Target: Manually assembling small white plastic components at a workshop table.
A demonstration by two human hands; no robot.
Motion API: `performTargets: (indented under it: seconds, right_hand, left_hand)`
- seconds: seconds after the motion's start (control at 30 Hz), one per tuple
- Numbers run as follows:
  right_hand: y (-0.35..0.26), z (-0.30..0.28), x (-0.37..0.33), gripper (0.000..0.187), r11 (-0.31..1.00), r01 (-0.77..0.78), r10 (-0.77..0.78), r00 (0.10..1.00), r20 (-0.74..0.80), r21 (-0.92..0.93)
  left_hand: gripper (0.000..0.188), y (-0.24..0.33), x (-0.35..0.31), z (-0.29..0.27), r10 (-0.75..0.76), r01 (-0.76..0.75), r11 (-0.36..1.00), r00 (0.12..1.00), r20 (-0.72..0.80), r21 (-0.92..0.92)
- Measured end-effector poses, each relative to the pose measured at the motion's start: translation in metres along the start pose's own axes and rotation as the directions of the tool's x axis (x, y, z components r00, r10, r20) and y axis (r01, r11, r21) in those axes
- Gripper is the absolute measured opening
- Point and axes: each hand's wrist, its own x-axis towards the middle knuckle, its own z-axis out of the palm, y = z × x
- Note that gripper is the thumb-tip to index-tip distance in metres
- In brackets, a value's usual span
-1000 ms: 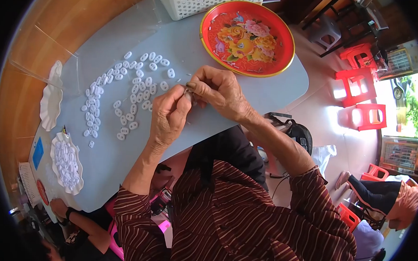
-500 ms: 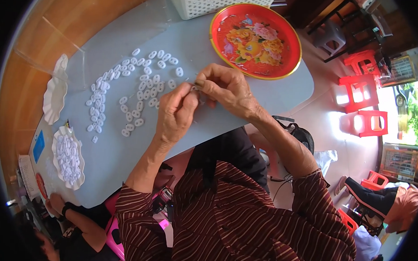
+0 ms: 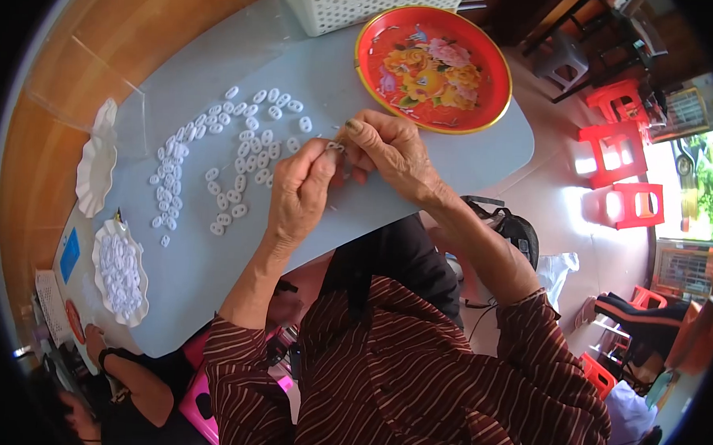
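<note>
Over the pale blue counter [image 3: 422,185], the left hand [image 3: 298,192] and right hand [image 3: 391,152] meet fingertip to fingertip, both sets of fingers pinched shut on one small white ring-shaped piece [image 3: 335,148] held just above the surface. Loose white pieces [image 3: 224,157] lie scattered just left of the hands. A red flowered tray [image 3: 433,67] sits behind them, near a white basket [image 3: 366,4], and a scalloped white dish [image 3: 120,272] of more pieces lies far left.

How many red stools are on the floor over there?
3 for sure: two red stools side by side, one above the other, right of the table, and another lower down near the person's right sleeve. More may be hidden.
</note>
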Motion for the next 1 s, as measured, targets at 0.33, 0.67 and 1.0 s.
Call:
performTargets:
  seconds: [0.33, 0.67, 1.0]
  right_hand:
    - [0.010, 0.000, 0.000, 0.018, 0.996, 0.090, -0.090, 0.996, 0.013, -0.024]
    - [0.010, -0.003, -0.001, 0.015, 0.996, 0.089, -0.090, 0.995, 0.033, 0.031]
    - [0.008, 0.001, 0.000, 0.015, 0.996, 0.061, -0.058, 0.997, 0.043, -0.060]
  left_hand:
    - [0.018, -0.004, -0.002, 0.001, -0.003, 0.003, 0.997, 1.000, 0.005, 0.072]
    - [0.021, -0.005, 0.004, -0.014, -0.023, 0.032, 0.995, 0.996, -0.090, 0.094]
    - [0.005, -0.012, 0.048, -0.042, 0.113, -0.208, 0.736, 0.976, 0.186, 0.644]
